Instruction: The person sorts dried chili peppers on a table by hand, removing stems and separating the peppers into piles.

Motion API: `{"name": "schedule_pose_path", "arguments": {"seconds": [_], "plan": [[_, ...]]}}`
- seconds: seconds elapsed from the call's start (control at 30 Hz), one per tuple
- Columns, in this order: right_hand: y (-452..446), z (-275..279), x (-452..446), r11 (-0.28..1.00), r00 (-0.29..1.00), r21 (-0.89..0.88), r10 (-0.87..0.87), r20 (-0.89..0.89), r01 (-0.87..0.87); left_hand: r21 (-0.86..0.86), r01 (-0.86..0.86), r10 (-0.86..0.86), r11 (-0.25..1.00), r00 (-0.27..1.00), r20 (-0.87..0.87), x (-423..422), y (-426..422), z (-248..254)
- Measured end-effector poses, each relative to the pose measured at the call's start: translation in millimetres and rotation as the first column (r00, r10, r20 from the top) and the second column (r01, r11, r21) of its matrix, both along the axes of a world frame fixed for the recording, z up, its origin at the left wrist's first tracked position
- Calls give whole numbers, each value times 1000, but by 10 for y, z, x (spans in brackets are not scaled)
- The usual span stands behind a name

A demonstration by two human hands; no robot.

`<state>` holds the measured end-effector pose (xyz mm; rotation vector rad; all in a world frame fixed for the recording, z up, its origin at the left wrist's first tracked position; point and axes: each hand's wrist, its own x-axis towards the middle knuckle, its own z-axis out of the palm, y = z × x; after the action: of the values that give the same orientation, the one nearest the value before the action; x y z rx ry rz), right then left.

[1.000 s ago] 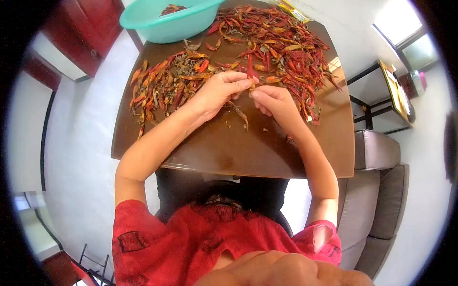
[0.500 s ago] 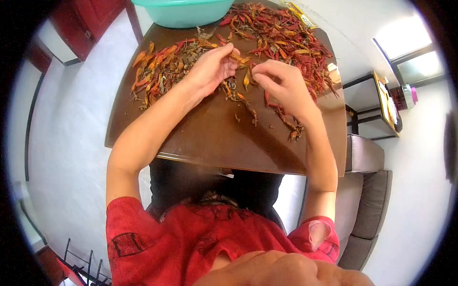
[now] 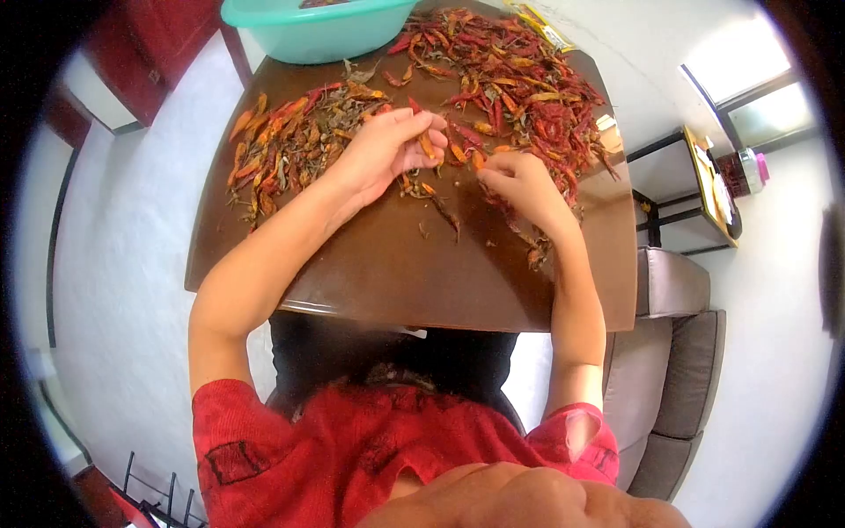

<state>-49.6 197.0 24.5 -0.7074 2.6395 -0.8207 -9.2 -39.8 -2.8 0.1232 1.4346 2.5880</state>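
Observation:
My left hand (image 3: pixel 393 151) is curled around a dried orange-red chili pepper (image 3: pixel 427 144), which sticks out between thumb and fingers. To its right, my right hand (image 3: pixel 521 183) is closed in a pinch, with an orange chili (image 3: pixel 478 161) at its fingertips. Beyond and beside that hand spreads a large pile of dried red chilies (image 3: pixel 528 92). Left of my left hand lies a second pile (image 3: pixel 282 141), more orange and brown, mixed with dry stems and leaves. A few loose chilies (image 3: pixel 444 211) lie between the hands on the brown table (image 3: pixel 387 273).
A turquoise basin (image 3: pixel 321 31) stands at the table's far left, with some dark red contents. A yellow packet (image 3: pixel 550 33) lies behind the red pile. On the right are a grey sofa (image 3: pixel 687 374) and a small shelf (image 3: pixel 704 189) by the wall.
The view has shifted slightly, showing more of the basin. An orange-red chili now shows upright in my left hand. My right hand has moved slightly away from the left, its fingers now at an orange chili.

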Motion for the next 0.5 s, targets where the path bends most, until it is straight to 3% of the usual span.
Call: {"name": "schedule_pose_path", "arguments": {"seconds": [0.03, 0.07, 0.13, 0.17, 0.23, 0.3, 0.43, 0.47, 0.5], "plan": [[9, 1, 13, 969, 993, -246, 52, 110, -24, 21, 32, -33, 999, 999, 33, 19, 29, -18], [4, 1, 32, 968, 993, -250, 54, 105, -27, 40, 62, -65, 997, 996, 66, 39, 54, -33], [-65, -7, 100, 869, 969, -495, 115, 216, 7, -4, 123, -123, 992, 991, 54, 75, 117, -49], [-95, -27, 140, 845, 980, -534, 90, 175, 18, 11, 140, -141, 990, 987, 71, 97, 151, -69], [-137, -19, 174, 851, 987, -525, 91, 133, -8, 24, 156, -158, 987, 983, 90, 141, 203, -49], [-151, -52, 195, 858, 992, -513, 83, 100, -20, -78, 172, -172, 982, 985, 10, 166, 248, -71], [-213, -140, 239, 849, 991, -528, 98, 88, -37, -167, 123, -122, 978, 992, 17, 122, 220, -103], [-220, -146, 245, 831, 990, -556, 98, 104, -24, -168, 125, -124, 978, 992, 16, 117, 216, -109], [-202, -136, 229, 830, 990, -557, 96, 102, -23, -40, 83, -83, 996, 996, 16, 106, 199, -115]]}}
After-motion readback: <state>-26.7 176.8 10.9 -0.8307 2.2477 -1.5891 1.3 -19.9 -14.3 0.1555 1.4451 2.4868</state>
